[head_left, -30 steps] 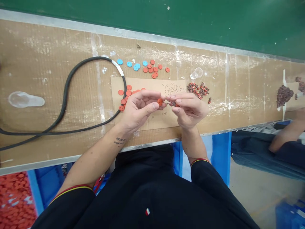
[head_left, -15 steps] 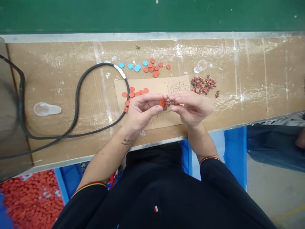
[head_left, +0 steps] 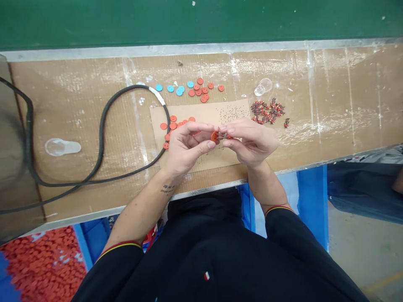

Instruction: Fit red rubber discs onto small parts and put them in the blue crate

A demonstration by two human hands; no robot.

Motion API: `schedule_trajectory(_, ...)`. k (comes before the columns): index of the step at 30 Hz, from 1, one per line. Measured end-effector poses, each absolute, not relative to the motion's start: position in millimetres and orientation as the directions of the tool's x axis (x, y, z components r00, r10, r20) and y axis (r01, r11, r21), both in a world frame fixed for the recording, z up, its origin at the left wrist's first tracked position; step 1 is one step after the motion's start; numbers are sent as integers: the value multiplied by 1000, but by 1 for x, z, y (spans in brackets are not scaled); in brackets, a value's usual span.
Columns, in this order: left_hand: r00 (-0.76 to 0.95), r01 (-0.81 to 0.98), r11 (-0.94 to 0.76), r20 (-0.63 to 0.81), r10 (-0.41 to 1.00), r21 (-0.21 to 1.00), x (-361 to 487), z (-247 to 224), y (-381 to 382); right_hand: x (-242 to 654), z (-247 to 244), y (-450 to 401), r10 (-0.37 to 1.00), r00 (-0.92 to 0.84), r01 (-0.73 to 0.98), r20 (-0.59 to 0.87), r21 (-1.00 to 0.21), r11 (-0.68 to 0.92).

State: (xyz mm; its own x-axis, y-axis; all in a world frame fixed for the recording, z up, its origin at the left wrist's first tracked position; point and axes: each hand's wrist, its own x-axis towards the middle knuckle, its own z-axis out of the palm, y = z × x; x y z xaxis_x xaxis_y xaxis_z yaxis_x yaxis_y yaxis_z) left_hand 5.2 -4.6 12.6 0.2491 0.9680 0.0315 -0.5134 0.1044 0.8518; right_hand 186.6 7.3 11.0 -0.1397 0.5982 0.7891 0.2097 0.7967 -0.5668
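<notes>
Both hands met fingertip to fingertip above the near part of a cardboard sheet (head_left: 195,110), forearms angled in from the near edge of the bench (head_left: 330,105). The left hand (head_left: 211,136), thumb and fingers nearly closed, pinched a red two-hole disc (head_left: 214,136) tilted toward the right. The right hand (head_left: 227,135), fingertips drawn together, gripped a small wired piece (head_left: 223,136), its leads pointing at the disc. Loose red discs (head_left: 173,126) lay beyond the left hand, beside a black cable (head_left: 102,121); a pile of dark, red-tipped pieces (head_left: 267,111) lay farther right.
</notes>
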Motion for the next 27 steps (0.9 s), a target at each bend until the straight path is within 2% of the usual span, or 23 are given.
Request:
schedule_trajectory(5, 241, -531, 77, 63, 968, 844, 5, 13, -4, 185, 11, 8, 583, -117, 191, 804, -558, 808)
schedule_trajectory(11, 249, -494, 113, 16, 968, 862, 5, 13, -4, 188, 6, 7, 664, -135, 183, 735, -640, 746)
schedule_trajectory(18, 252, -501, 119, 13, 968, 857, 6, 14, -3, 188, 6, 8, 649, -135, 288, 749, -597, 749)
schedule_trajectory(23, 243, -520, 89, 47, 969, 850, 6, 14, -4, 187, 7, 8, 611, -148, 249, 777, -569, 784)
schedule_trajectory(27, 243, -481, 118, 3, 970, 869, 6, 13, -4, 188, 7, 8, 634, -147, 271, 759, -586, 764)
